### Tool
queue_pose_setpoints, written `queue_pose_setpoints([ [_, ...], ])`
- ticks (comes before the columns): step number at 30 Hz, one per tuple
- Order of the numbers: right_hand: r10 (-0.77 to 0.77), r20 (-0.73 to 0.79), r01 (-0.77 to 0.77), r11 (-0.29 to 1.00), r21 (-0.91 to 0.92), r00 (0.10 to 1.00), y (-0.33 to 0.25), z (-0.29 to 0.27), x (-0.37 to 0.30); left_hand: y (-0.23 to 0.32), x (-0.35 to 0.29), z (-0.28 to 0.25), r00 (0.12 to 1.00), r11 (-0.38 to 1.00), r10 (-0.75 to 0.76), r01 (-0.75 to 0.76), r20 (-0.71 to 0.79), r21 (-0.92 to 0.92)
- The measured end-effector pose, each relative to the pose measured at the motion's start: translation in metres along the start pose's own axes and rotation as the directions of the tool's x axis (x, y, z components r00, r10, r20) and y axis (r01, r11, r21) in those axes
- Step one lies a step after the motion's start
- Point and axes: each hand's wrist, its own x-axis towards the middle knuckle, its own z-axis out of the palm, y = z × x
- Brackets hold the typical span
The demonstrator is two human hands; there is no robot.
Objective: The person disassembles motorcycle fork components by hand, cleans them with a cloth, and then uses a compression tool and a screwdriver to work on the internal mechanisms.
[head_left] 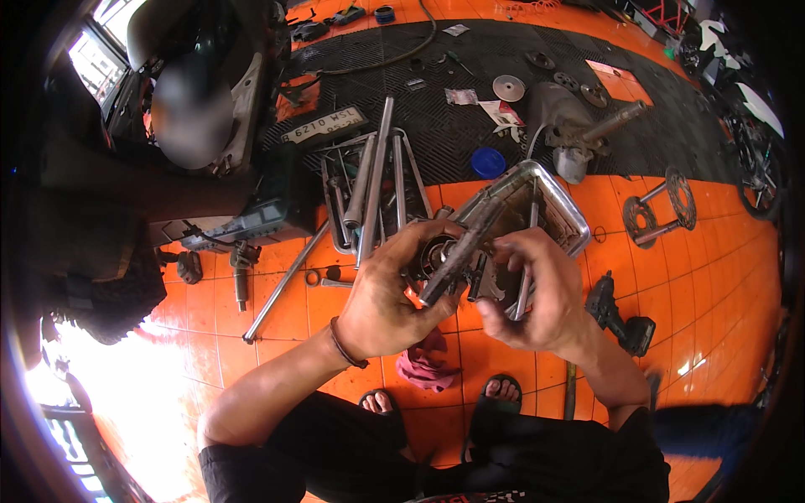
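Metal parts (461, 254) are held by the left hand (377, 293) and right hand (545, 289) near the tray (568, 210), seemingly unfinished, with loose tubes (379, 168) lying left of it.

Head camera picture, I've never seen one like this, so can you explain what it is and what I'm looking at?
There is no robot here: a person is working with two bare hands. The picture comes from a wide fisheye camera worn on the person's head, looking down, so straight lines bend near the edge. Its left is the person's left.

The left hand grips a dark metal part. The right hand is close against it; whether it touches is hard to tell.

Below are an orange floor and a black mat. A blue lid lies on the mat. Around the hands are a metal tray, long tubes, a power tool and a pink cloth.
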Motion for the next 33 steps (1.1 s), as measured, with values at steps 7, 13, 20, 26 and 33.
queue_pose_setpoints([
  [7,0.104,0.236,-0.091,0.994,-0.064,0.966,-0.003,0.003,-0.003,-0.014,0.004,0.0,0.995,0.995,0.093,-0.092,-0.031,0.026],
  [13,-0.028,0.164,0.05,0.99,-0.134,0.986,0.0,0.005,-0.004,-0.013,0.0,-0.002,0.995,0.995,0.098,-0.097,0.029,-0.031],
  [20,0.23,0.154,-0.239,0.97,0.04,0.961,-0.007,0.008,-0.006,-0.016,0.002,0.007,0.987,0.987,0.16,-0.159,-0.02,0.01],
  [26,0.532,0.378,-0.633,0.74,0.229,0.758,-0.018,0.002,0.007,0.001,0.002,0.001,0.999,0.999,-0.014,0.015,0.029,-0.036],
  [33,0.339,0.169,-0.372,0.895,0.247,0.926,0.018,0.001,0.0,-0.015,0.008,-0.01,0.994,0.907,-0.026,0.069,0.107,-0.415],
])
